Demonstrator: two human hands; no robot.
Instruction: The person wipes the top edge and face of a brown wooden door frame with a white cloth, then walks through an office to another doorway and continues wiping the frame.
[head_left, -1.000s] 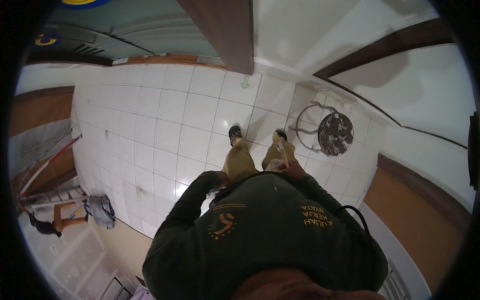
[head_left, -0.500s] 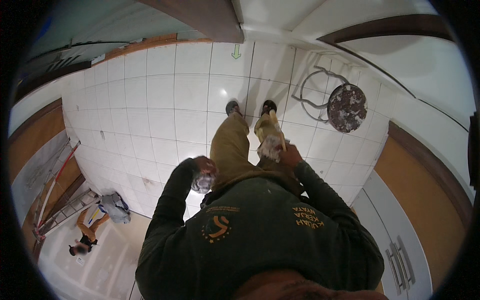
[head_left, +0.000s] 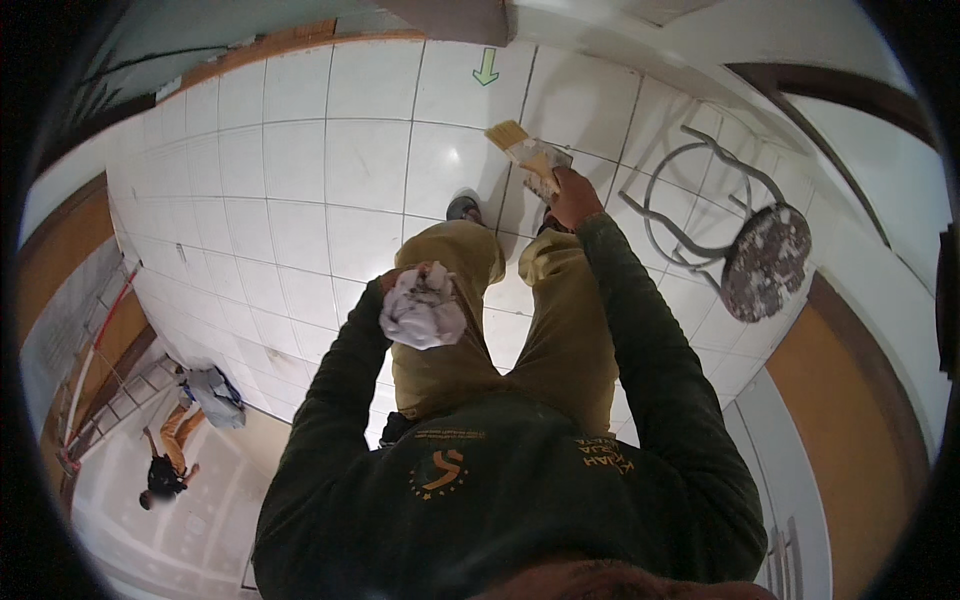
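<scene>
The paintbrush (head_left: pixel 524 149) lies in the right hand (head_left: pixel 577 199), left of the stool (head_left: pixel 765 262) and nearer than the floor arrow (head_left: pixel 486 67). Left and nearer, the left hand (head_left: pixel 402 277) has the rag (head_left: pixel 425 308); farther left is a ladder (head_left: pixel 118 410).

A round stool (head_left: pixel 766 262) with a dark seat, white splotches and bent grey legs is over on the right, on the white tile floor (head_left: pixel 230 150). A little green arrow (head_left: pixel 486 67) is on the floor near the top. Far to the left, another person (head_left: pixel 168 462) in orange-brown trousers is near a ladder (head_left: pixel 125 402) and a grey bundle (head_left: pixel 213 395).
</scene>
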